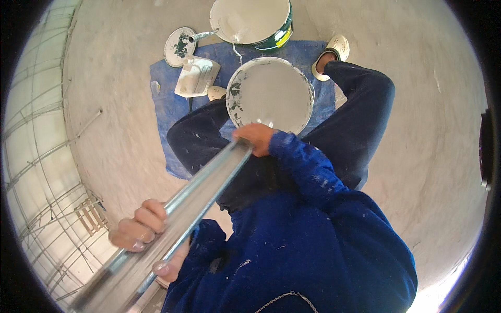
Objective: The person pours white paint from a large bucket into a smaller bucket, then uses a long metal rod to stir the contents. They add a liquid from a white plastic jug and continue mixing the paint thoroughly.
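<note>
A long, shiny metal channel [197, 193] slants from the lower left corner up to the front of a round bucket [233, 107] between my knees. My left hand [143, 232] wraps round the channel low down, fingers over one edge and thumb over the other. Farther up, my right hand [255, 136] is closed on its far end, right by the bucket's near rim. Whether the channel passes beyond that hand cannot be seen. Pale grey-white material, smooth and wet-looking, fills the bucket, and its inner wall has dark green patches. The channel is slightly blurred.
A larger green bucket [276, 40] of pale material stands beyond. To its left are a smeared lid [180, 48], a short tube-like tool [202, 35] and a white jug [195, 78]. A blue sheet [167, 130] lies underneath. Wire mesh [36, 156] runs along the left.
</note>
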Available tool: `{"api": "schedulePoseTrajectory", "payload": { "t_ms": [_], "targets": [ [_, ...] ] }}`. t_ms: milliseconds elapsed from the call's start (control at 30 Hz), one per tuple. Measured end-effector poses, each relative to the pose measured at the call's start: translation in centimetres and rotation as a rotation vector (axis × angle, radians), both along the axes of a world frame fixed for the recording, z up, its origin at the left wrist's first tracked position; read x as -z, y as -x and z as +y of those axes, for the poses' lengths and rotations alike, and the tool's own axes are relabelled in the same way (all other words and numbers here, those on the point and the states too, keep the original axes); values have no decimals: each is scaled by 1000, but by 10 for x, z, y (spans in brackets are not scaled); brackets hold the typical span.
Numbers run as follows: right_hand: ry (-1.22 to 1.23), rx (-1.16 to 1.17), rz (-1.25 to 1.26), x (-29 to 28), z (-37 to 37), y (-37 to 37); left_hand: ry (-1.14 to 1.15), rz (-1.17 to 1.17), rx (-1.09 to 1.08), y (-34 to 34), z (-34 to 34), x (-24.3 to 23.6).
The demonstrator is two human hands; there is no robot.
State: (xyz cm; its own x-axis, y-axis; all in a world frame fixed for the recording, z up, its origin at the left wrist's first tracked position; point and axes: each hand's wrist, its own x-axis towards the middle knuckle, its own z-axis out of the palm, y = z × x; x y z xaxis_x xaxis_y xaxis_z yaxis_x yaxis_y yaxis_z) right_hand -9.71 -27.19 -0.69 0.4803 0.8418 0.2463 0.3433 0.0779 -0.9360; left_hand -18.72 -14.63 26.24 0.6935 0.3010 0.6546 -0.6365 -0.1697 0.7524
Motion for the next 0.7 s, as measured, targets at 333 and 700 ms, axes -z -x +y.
{"api": "schedulePoseTrajectory", "payload": {
  "t_ms": [333,700],
  "targets": [
    [-18,173,-19,18,10,0,-65,21,-36,-2,2,-1],
    [8,69,-36,-2,12,0,-98,-17,-56,-8,-1,-4]
  ]
}}
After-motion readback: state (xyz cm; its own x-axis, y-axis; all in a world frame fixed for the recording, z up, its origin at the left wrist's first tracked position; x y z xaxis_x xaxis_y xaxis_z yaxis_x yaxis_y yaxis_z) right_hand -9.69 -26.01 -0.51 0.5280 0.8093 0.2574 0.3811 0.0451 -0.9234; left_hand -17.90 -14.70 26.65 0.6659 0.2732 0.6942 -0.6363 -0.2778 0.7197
